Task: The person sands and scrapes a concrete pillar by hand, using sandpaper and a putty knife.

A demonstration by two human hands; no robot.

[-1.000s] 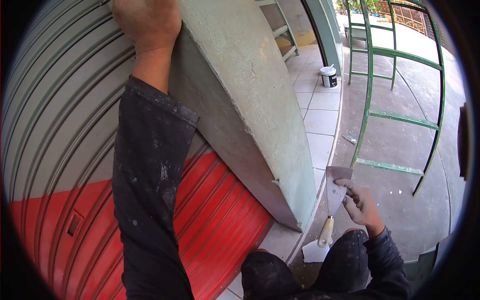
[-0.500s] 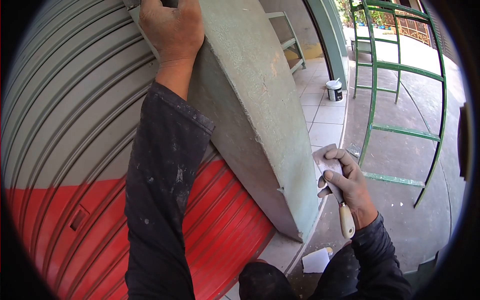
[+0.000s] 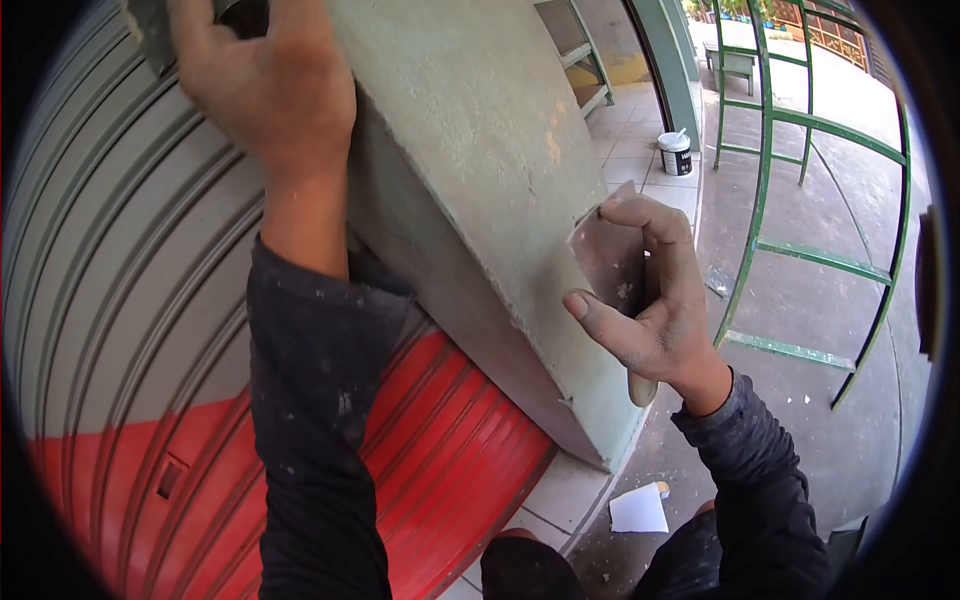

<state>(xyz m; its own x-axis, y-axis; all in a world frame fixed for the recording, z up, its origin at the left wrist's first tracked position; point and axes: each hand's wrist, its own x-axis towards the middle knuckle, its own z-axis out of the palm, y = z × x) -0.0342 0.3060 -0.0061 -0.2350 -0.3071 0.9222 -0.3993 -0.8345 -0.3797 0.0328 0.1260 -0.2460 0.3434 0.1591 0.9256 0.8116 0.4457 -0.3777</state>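
High in view, my left hand (image 3: 270, 90) is closed around a flat grey tool (image 3: 150, 35) with a dark part between the fingers. Most of that tool is cut off by the frame's top, so I cannot tell its kind. Beneath this hand are the ribbed shutter (image 3: 110, 310) and the edge of a grey-green pillar (image 3: 480, 150). My right hand (image 3: 655, 290), dusty with grey powder, holds a putty knife (image 3: 612, 262). Its blade is turned up in front of the pillar face, the thumb and fingers curl about it, and the pale handle end sticks out below the palm.
A green metal frame (image 3: 765, 140) like a ladder stands at the right. A white bucket (image 3: 675, 157) with a stick in it sits on the tiles beyond the pillar. Near my feet lies a white sheet (image 3: 638, 510). A small table (image 3: 735, 65) is farther back.
My right hand has risen and moved left with the putty knife, turning it up in front of the pillar. My left hand appears larger and farther left, with more of its tool showing.
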